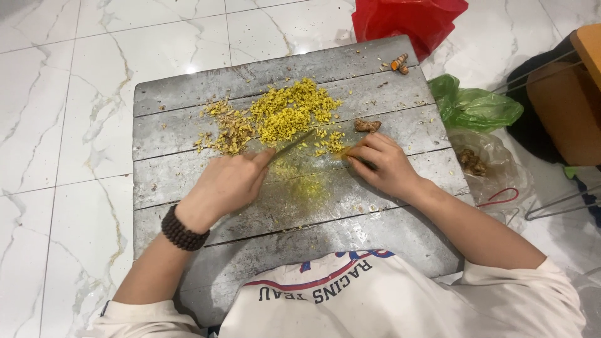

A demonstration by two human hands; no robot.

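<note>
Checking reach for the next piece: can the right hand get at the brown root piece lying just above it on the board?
Probably yes. The right hand lies just below the brown root piece on the grey board, with only bare board and a few yellow bits between them.

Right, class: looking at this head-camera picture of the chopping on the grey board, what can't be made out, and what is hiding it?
- Knife handle: head view, hidden inside the left hand; only the blade shows.
- What the right hand pins down: covered by its fingers.
- Contents of the red bag: cut off by the top edge.
- Brown lumps in the clear bag: too small to identify.
</note>
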